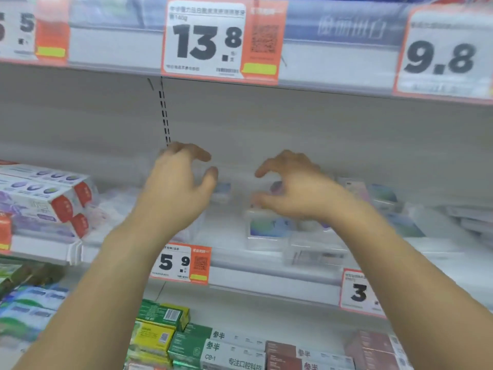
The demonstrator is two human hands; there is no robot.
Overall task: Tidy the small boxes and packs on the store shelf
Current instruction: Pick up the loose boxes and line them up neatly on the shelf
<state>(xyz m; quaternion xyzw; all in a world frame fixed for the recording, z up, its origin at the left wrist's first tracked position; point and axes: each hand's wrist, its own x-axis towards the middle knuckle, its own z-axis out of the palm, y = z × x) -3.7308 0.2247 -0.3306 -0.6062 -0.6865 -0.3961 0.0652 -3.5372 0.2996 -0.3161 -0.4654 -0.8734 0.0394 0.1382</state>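
Observation:
Both my hands reach into the middle shelf, blurred by motion. My left hand hovers with fingers spread and loosely curved, holding nothing. My right hand mirrors it, thumb and fingers apart, just above several small clear-cased boxes. A small box with a blue-green label lies below my right palm. Another small pack sits farther back between the two hands. More small packs lie scattered to the right.
Stacked white toothpaste cartons with red ends fill the shelf's left. Price tags hang on the shelf edges: 13.8, 9.8, 5.9. Green, yellow and brown boxes line the lower shelf.

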